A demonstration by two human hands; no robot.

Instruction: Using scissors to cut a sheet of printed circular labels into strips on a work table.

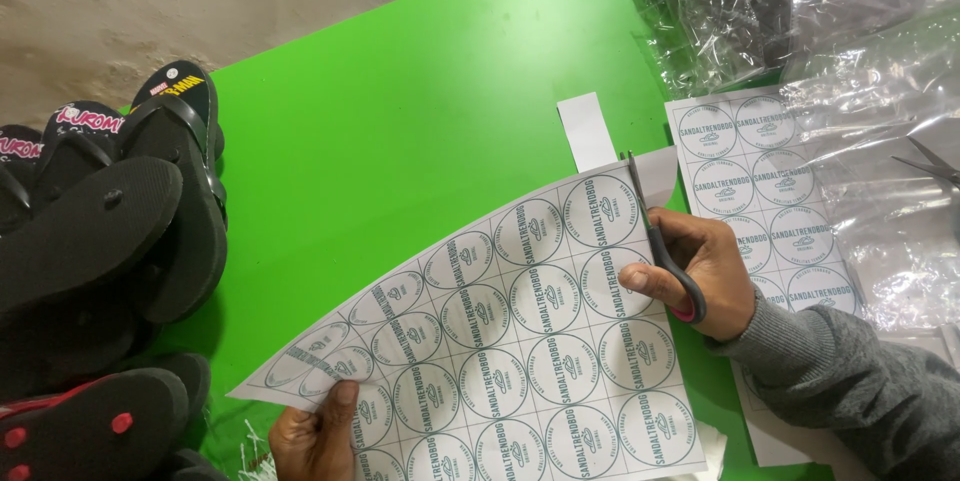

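My left hand (315, 436) pinches the lower left edge of a white sheet (500, 341) printed with a grid of round labels, holding it bowed above a green table (400, 111). My right hand (700, 271) grips scissors (660, 241) with a grey and pink handle. Their blades point up along the sheet's right edge, near its top right corner. A narrow white paper strip (586, 131) lies just beyond the blade tips.
Black flip-flops (110, 241) are stacked at the left edge of the table. A second sheet of round labels (760, 181) lies to the right, partly under crumpled clear plastic bags (860, 71). Another pair of scissors (935, 166) shows at the far right.
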